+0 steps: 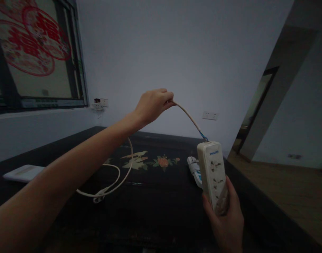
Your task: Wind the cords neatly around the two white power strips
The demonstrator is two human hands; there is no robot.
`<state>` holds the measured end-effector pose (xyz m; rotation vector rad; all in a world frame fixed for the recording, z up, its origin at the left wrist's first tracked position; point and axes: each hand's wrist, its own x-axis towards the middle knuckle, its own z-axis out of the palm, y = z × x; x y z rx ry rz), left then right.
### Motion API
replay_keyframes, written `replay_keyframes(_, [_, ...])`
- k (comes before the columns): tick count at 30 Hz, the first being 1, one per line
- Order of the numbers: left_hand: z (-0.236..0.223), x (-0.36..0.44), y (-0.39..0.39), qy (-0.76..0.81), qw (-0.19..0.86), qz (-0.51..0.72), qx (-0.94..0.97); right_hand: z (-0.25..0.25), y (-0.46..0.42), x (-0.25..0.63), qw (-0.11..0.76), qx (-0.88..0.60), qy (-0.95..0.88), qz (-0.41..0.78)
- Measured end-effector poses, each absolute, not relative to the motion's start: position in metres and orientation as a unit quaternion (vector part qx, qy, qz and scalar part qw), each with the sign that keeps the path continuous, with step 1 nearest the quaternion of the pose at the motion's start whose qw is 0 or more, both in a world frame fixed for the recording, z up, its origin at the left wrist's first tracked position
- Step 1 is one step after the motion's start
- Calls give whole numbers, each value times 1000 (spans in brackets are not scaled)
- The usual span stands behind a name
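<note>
My right hand (228,218) grips the lower part of a white power strip (216,175) marked PHILIPS, held tilted upright with its sockets toward me. Out of its top end comes a white cord (188,115), where blue inner wires (203,136) show bare of the outer sheath. Higher up and to the left, my left hand (157,102) pinches that cord between thumb and fingers, so it arcs down to the strip. Below my left forearm the cord loops onto the table (155,211); a plug (99,196) lies by the loop.
Behind the held strip lies another white power strip (195,170) with its cord wound up. A white flat box (23,173) rests at the table's left. Wall sockets (210,115) and a left outlet with an adapter (99,104) are on the wall behind. A window (39,52) is at upper left.
</note>
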<state>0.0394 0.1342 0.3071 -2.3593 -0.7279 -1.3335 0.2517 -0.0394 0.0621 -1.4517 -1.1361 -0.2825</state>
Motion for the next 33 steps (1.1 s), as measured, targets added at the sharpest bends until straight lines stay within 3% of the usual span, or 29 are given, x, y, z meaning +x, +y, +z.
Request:
replay_keyframes(5, [302,32,104,-260,133,-433,-853,66,-31,250,615,-633,-465,-67])
replay_keyframes(11, [255,23,67,-246,53,-322,-913,79,-26,249,659,-620,-424,-45])
replay_keyframes(16, [218,25,56,-196,-131,-242,-941,82,-21,247,701,-563,-438,-2])
replay_keyframes(23, [208,40,45,-132,-428,-126,-885,91,-18,241,732,-511,-446,71])
replay_keyframes(28, [181,57,43,-120,-573,-235,-776,98,-14,231,734,-493,-460,85])
replay_keyframes(33, [169,70,48,-118,-584,-415,-688,101,-8,215,726,-485,-483,60])
